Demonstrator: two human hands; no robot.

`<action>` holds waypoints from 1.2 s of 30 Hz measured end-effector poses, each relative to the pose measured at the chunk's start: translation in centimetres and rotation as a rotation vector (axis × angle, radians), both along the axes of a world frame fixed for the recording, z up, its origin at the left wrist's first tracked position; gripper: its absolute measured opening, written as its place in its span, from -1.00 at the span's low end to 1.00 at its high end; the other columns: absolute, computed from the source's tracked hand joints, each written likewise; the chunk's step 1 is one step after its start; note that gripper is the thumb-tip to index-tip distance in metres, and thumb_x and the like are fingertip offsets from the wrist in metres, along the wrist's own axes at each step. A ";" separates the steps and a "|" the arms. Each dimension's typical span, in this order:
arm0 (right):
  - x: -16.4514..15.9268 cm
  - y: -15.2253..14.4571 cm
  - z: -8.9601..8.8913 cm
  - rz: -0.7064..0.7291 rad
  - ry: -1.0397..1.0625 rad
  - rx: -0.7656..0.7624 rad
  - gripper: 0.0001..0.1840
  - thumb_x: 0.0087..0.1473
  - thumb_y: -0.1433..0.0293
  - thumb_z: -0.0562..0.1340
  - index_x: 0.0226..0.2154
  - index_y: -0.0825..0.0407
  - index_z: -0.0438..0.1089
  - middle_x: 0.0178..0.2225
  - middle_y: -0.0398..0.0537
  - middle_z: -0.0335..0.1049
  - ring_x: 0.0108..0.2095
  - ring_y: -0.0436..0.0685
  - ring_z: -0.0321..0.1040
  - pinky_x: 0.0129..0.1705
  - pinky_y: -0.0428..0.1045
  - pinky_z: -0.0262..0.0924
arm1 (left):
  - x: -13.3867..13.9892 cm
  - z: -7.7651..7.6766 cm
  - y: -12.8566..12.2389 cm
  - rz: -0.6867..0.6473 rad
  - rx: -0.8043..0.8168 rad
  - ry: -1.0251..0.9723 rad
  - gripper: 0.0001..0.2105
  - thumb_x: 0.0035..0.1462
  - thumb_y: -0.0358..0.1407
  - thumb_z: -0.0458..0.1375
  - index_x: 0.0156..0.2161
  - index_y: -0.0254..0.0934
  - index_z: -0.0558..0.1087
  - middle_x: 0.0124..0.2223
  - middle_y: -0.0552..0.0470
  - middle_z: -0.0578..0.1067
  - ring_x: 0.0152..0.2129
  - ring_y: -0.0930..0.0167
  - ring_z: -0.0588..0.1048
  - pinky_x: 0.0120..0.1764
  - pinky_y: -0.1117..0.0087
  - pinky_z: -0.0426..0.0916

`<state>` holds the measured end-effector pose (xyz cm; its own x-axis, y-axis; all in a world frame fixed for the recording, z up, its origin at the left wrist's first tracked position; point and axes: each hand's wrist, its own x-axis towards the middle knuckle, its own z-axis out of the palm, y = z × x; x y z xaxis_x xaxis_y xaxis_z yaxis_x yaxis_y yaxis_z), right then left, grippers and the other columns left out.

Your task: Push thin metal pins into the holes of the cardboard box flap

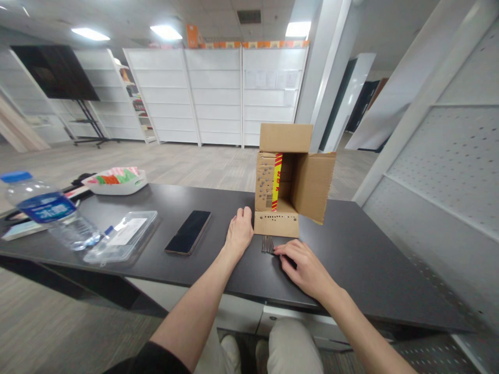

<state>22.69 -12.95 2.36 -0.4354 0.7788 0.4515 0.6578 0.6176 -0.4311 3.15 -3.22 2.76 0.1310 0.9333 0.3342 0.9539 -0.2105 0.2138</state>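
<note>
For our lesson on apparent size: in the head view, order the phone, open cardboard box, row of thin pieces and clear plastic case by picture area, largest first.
1. Cardboard box
2. Clear plastic case
3. Phone
4. Row of thin pieces

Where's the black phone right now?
In the head view, the phone lies flat on the dark table, left of centre, between the clear plastic case and the person's left hand.
</note>
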 end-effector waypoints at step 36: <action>-0.1 0.0 -0.1 -0.030 -0.027 0.008 -0.66 0.19 0.54 0.10 -0.03 0.00 0.41 -0.13 0.04 0.47 -0.08 0.18 0.36 0.00 0.15 0.27 | -0.1 -0.4 0.3 0.002 0.018 0.008 -0.76 0.25 -0.51 -0.14 -0.07 -0.30 0.28 -0.11 -0.12 0.43 -0.23 0.31 0.56 -0.17 0.36 0.39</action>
